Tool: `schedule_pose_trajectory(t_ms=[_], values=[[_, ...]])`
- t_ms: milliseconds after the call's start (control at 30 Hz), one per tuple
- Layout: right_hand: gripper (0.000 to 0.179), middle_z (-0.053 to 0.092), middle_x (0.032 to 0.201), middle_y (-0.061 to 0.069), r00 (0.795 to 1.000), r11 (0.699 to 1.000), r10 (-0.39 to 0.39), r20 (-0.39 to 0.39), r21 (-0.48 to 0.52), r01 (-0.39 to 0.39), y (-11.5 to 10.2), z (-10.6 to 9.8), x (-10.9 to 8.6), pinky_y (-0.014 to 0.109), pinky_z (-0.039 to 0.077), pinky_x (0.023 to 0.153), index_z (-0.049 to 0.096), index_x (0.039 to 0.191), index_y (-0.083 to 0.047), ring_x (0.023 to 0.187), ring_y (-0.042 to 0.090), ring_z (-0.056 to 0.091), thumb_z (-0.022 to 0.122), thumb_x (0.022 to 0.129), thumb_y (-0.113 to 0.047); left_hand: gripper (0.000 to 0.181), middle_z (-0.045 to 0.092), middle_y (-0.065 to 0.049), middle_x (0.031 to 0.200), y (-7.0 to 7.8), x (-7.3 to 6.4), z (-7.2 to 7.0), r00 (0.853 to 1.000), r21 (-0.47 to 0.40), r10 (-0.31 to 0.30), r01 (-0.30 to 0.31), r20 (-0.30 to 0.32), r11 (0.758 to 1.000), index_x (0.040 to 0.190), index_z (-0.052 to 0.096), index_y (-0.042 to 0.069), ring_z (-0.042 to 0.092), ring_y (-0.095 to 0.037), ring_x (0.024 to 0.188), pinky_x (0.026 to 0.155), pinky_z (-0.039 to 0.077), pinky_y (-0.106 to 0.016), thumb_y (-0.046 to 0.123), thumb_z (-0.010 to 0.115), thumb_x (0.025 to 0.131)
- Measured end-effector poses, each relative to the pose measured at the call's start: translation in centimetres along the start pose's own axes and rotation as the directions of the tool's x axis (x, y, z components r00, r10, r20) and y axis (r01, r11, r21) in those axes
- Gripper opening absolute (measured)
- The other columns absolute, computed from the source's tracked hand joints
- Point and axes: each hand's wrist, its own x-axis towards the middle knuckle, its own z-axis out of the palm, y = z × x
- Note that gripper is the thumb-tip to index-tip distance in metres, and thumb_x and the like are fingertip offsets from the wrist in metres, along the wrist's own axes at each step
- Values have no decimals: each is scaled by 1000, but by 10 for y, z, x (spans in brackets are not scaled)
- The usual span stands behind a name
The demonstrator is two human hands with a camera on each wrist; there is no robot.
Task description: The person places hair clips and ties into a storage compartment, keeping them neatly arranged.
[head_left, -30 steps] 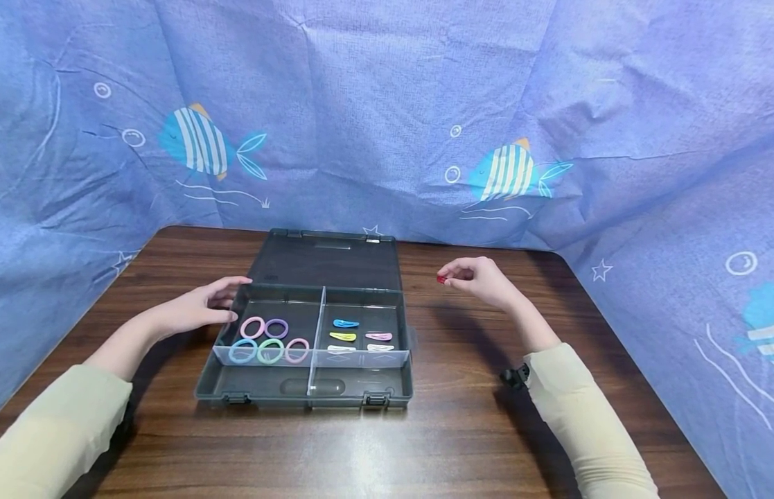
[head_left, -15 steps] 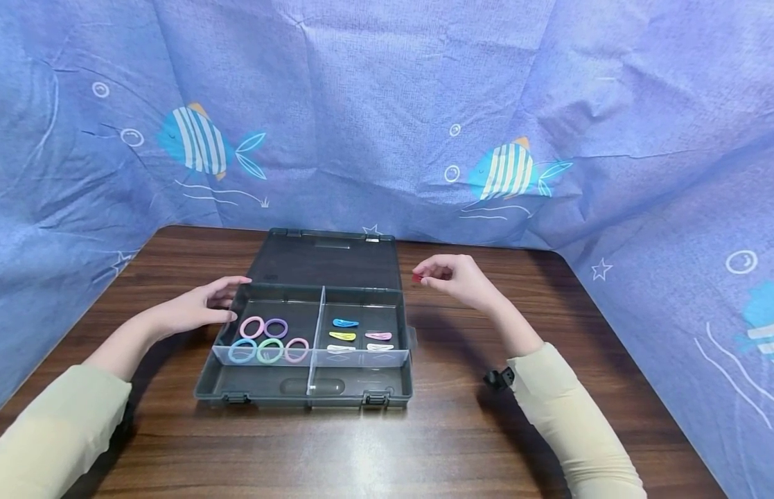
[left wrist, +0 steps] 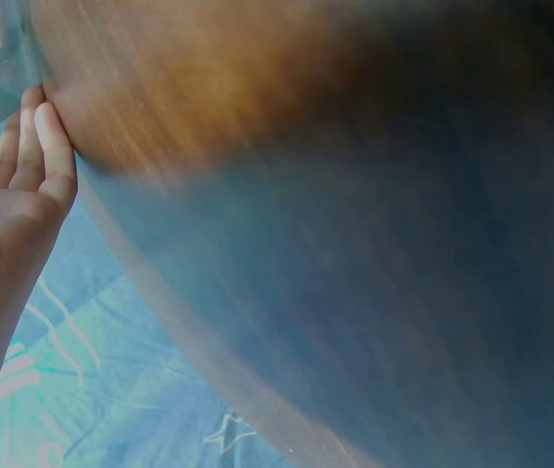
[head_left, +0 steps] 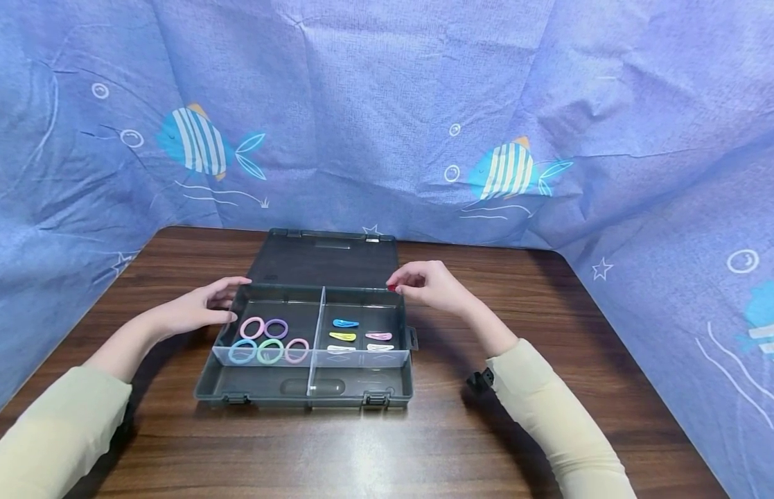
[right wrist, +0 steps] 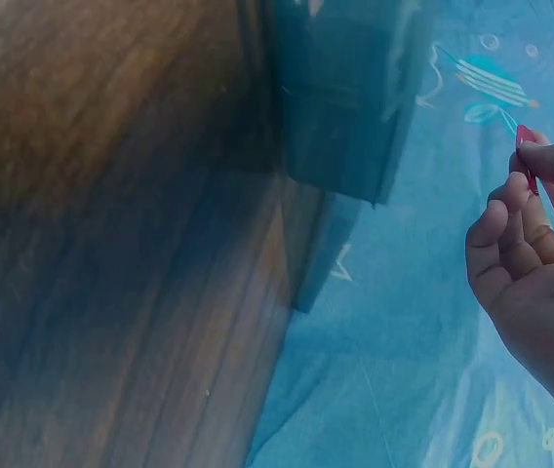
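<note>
A dark translucent divided box [head_left: 256, 385] lies with its lid [head_left: 327, 260] folded back on the table. My left hand [head_left: 196, 310] rests at the box's left wall; in the left wrist view its fingers [left wrist: 55, 146] reach the wall fairly straight. My right hand [head_left: 433, 285] pinches a small red snap hair clip [right wrist: 526, 141] between thumb and forefinger, over the box's back right corner. In the back right compartment lie a blue clip [head_left: 346, 324], a yellow clip [head_left: 343, 337], a pink clip [head_left: 379, 337] and white clips [head_left: 380, 348].
Several hair ties, among them a purple one [head_left: 276, 328] and a green one [head_left: 270, 351], lie in the back left compartment. A clear divider [head_left: 362, 358] separates the front compartments. The wooden table [head_left: 287, 450] backs onto a blue fish-print cloth [head_left: 374, 125].
My right hand has moved left with the red hair clip, from beside the box to above its back right corner. The left hand and the box have stayed in place.
</note>
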Motion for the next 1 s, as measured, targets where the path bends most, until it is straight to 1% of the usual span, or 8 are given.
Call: schedule_pose_trajectory(t_ms=[67, 167, 300, 433, 533, 700, 800, 1000], values=[[15, 72, 86, 8, 1000, 1000, -3, 19, -10, 3, 0, 5, 2, 25, 47, 58, 72, 97, -15, 66, 9, 59, 65, 86, -7, 65, 21, -30, 149, 0, 0, 0, 1000, 3, 0, 0, -1, 1000, 147, 24, 11, 26, -52, 132, 100, 30, -64, 17, 59, 93], [14, 72, 86, 3, 999, 1000, -6, 45, -29, 7, 0, 12, 6, 24, 49, 62, 72, 96, -15, 68, 8, 60, 65, 86, -8, 65, 22, -30, 148, -1, 1, 0, 1000, 10, 5, -5, -3, 1000, 147, 24, 11, 27, -52, 132, 100, 30, -64, 17, 59, 93], [14, 69, 81, -4, 997, 999, 8, 74, -34, -6, 2, 21, 10, 24, 48, 64, 72, 95, -16, 70, 8, 59, 65, 86, -8, 65, 26, -31, 146, -3, 2, 1, 1000, 23, 12, -12, -10, 1000, 147, 24, 10, 29, -51, 131, 99, 31, -63, 16, 60, 93], [13, 69, 81, -5, 992, 999, 15, 124, -32, -11, 6, 30, 13, 24, 47, 65, 72, 95, -16, 71, 8, 57, 64, 87, -8, 65, 26, -31, 146, -4, 2, 1, 1000, 25, 12, -12, -12, 1000, 147, 24, 9, 30, -51, 131, 99, 31, -63, 16, 60, 93], [13, 70, 85, -6, 987, 999, 11, 160, -53, -2, 9, 34, 15, 23, 46, 65, 72, 95, -16, 71, 6, 56, 63, 87, -9, 65, 26, -31, 146, -4, 1, 2, 1000, 23, 13, -13, -12, 1000, 147, 24, 10, 30, -51, 131, 99, 31, -63, 17, 60, 93], [14, 67, 81, -7, 982, 996, -13, 188, -79, 28, 12, 39, 18, 20, 47, 66, 72, 95, -12, 70, 5, 56, 64, 85, -6, 66, 28, -29, 145, -4, 1, 1, 1000, 22, 15, -15, -15, 1000, 147, 25, 12, 31, -49, 130, 99, 32, -62, 18, 61, 92], [14, 67, 78, -6, 977, 996, -16, 213, -84, 35, 14, 42, 20, 20, 50, 69, 72, 95, -11, 72, 4, 58, 65, 85, -5, 66, 28, -29, 146, -3, 1, 1, 1000, 24, 9, -8, -18, 1000, 147, 25, 13, 31, -49, 131, 99, 32, -62, 18, 61, 92], [13, 69, 82, -4, 962, 989, -15, 272, -138, 54, 16, 46, 23, 19, 51, 72, 71, 95, -11, 76, 3, 61, 67, 85, -6, 65, 29, -29, 144, -1, 0, 1, 1000, 35, 1, 0, -20, 999, 147, 24, 11, 31, -49, 130, 98, 33, -62, 18, 60, 93]])
